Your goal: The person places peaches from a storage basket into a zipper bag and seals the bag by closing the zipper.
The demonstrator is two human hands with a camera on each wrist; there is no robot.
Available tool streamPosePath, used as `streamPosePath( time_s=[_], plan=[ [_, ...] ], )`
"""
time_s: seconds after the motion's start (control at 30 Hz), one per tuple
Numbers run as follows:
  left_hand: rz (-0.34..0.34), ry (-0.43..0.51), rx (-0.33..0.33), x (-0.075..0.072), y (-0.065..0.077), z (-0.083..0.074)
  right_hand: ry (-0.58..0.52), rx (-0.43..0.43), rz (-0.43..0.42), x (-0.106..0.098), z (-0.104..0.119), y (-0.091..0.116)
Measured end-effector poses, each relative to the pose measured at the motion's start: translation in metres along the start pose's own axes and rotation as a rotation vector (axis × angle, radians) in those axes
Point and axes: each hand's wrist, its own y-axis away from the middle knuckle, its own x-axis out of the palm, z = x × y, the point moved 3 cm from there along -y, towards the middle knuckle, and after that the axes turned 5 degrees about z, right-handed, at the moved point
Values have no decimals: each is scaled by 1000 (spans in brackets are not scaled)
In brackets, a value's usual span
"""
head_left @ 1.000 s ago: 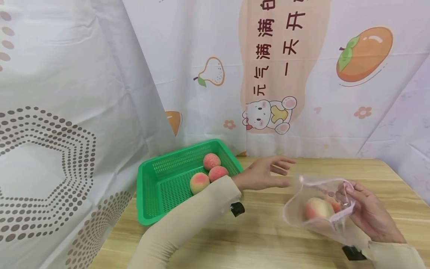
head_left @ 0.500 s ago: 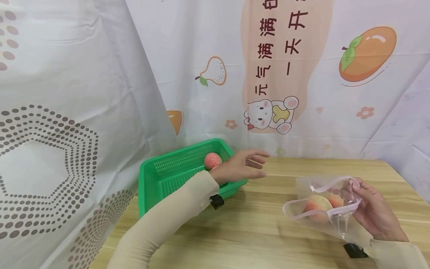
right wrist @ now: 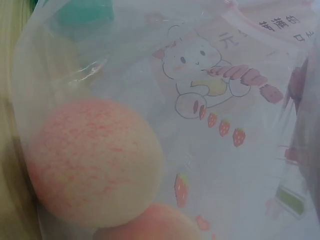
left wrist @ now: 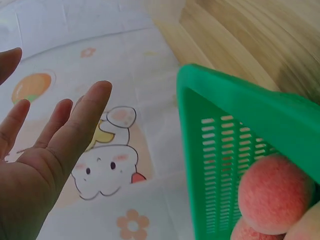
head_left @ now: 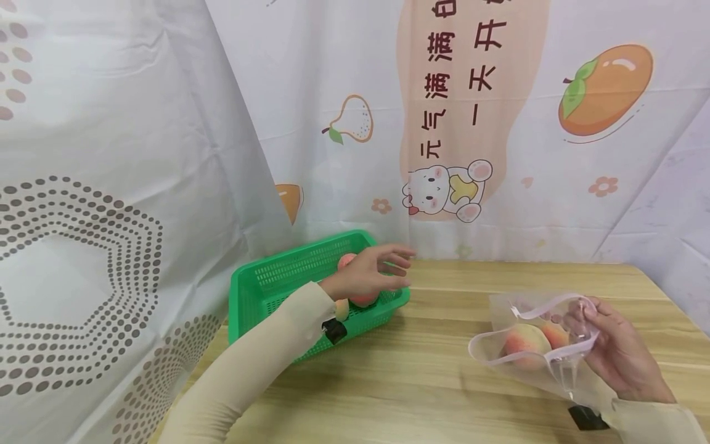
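Right hand [head_left: 624,357]: 1 clear plastic bag [head_left: 566,365] gripped | 2 round pink-yellow peaches [head_left: 524,341] bagged | 3 seen in green plastic basket [head_left: 299,259] | left hand [head_left: 368,271]: spread, empty

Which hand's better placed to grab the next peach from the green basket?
Probably the left hand: it's open, holds nothing, and is close to the peaches in the green basket. The right hand is farther off, gripping the clear bag.

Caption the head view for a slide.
Open left grip at a green basket of peaches; right grip holding a translucent bag with two more peaches.
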Motion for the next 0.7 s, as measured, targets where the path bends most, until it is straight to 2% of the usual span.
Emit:
streamPosePath(
  time_s=[0.17, 0.3, 0.4, 0.7],
  plan=[
    [-11, 35, -18, -6, 5, 5, -10, -11, 1, 0, 0, 2],
    [-28, 5, -38, -11, 10, 8, -31, -20, 8, 0, -1, 2],
    [-39, -19, -47, -15, 13, 11, 13, -18, 8, 0, -1, 2],
    [-55, 64, -47, -28, 22, 26, 38, -12, -7, -1, -2, 4]
  ],
)
